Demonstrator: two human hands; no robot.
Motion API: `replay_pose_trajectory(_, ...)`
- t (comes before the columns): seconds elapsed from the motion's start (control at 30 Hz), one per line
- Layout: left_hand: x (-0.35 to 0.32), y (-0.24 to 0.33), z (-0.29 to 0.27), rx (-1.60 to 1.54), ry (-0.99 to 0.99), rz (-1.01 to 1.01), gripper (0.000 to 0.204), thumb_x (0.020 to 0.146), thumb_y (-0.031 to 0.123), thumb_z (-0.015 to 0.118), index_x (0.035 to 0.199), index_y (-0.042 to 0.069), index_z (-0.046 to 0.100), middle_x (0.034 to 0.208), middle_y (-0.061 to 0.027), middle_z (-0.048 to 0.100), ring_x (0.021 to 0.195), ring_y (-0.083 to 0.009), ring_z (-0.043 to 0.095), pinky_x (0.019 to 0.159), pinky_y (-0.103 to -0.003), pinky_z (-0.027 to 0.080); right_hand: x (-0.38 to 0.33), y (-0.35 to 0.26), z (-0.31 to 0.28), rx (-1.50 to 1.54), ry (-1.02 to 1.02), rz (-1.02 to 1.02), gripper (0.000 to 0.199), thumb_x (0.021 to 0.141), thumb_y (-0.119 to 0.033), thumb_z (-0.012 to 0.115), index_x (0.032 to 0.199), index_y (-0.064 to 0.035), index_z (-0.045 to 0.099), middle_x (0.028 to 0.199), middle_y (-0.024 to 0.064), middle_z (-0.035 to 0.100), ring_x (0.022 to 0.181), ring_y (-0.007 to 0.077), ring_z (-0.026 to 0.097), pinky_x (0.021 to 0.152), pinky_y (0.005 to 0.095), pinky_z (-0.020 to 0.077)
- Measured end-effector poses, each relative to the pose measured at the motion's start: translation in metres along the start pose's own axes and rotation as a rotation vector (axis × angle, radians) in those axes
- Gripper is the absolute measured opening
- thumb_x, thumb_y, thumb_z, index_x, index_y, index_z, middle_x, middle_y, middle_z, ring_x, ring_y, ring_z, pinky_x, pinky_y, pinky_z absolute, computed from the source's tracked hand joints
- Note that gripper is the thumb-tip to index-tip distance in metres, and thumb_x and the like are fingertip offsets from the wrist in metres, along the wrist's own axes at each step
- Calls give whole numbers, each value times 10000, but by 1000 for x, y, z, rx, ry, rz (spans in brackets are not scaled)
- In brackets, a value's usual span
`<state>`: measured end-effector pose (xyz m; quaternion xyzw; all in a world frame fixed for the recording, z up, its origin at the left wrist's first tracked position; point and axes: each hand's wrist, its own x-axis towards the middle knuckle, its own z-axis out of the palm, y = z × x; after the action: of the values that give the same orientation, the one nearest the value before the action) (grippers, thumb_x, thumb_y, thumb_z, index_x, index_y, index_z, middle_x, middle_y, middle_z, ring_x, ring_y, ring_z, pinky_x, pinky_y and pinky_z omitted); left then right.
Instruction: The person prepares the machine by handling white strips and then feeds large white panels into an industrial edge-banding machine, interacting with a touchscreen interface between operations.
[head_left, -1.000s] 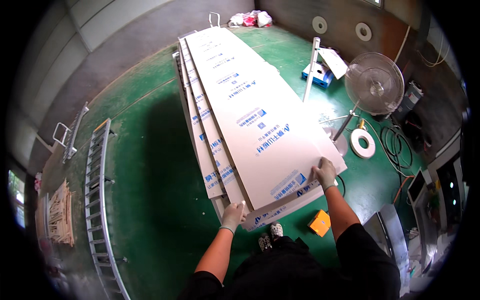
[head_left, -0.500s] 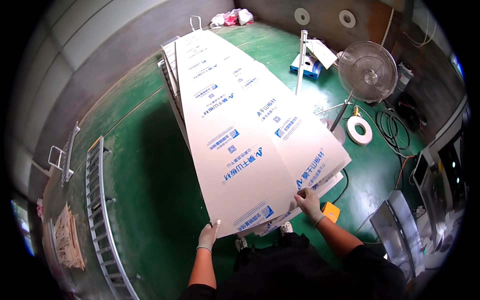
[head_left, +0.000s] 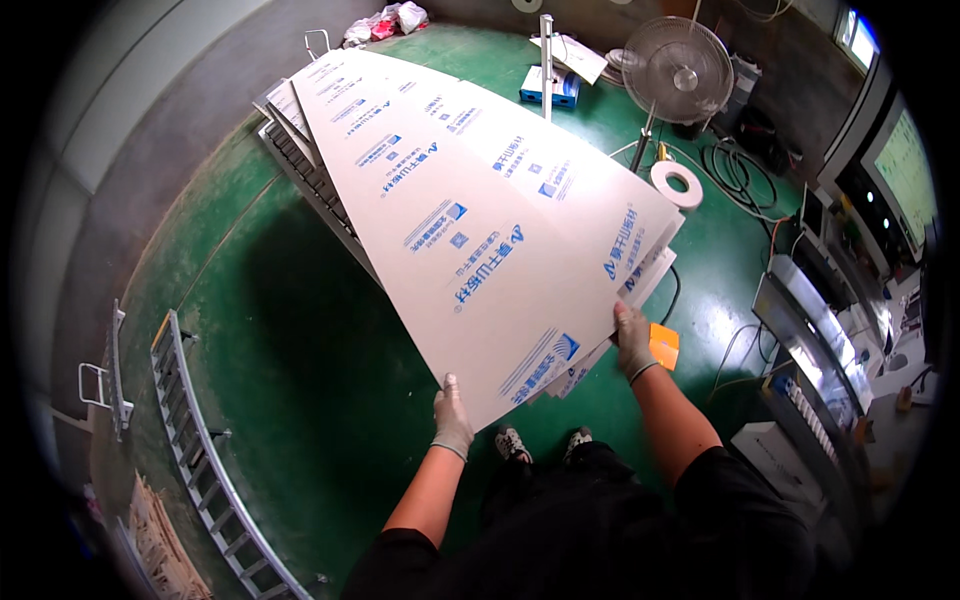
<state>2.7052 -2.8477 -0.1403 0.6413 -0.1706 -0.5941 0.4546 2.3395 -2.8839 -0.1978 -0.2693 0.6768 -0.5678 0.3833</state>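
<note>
A long white sheet [head_left: 470, 210] with blue printed marks is lifted at its near end above a stack of similar sheets [head_left: 640, 275]. My left hand [head_left: 452, 420], in a grey glove, grips the sheet's near left corner. My right hand [head_left: 632, 340], also gloved, grips the near edge further right. The sheet's far end still rests on the pile, which sits on a low rack [head_left: 310, 175]. My shoes [head_left: 545, 442] show just under the raised edge.
A pedestal fan [head_left: 678, 72] stands at the back right near a white tape roll [head_left: 677, 183], cables and a blue box [head_left: 548, 88]. An orange item [head_left: 664, 345] lies by my right hand. A ladder [head_left: 200, 450] lies left; machines with screens [head_left: 880, 190] stand right.
The near end of the top sheet has come up off the stack and closer to me. Both hands rose with it and kept their grip.
</note>
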Motion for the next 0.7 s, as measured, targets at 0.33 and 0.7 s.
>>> replay_pose_trajectory(0.33, -136, -113, 10, 778, -829, -394, 550, 1059, 469, 389, 1143, -34, 595, 920, -111, 662, 885, -179, 672, 714, -334, 544, -79, 59, -194, 541, 328, 114, 359, 1008, -390, 590, 1095, -47, 647, 995, 21, 648, 854, 113, 590, 748, 259, 493)
replay_pose_trajectory(0.7, -14, 35, 48, 1176, -798, 527, 246, 966, 242, 562, 977, 16, 659, 949, -213, 667, 881, -408, 630, 783, -454, 513, -222, 38, -278, -168, 530, 264, 540, 1026, -468, 506, 1234, 22, 596, 1157, 111, 623, 1058, 178, 569, 935, 321, 450)
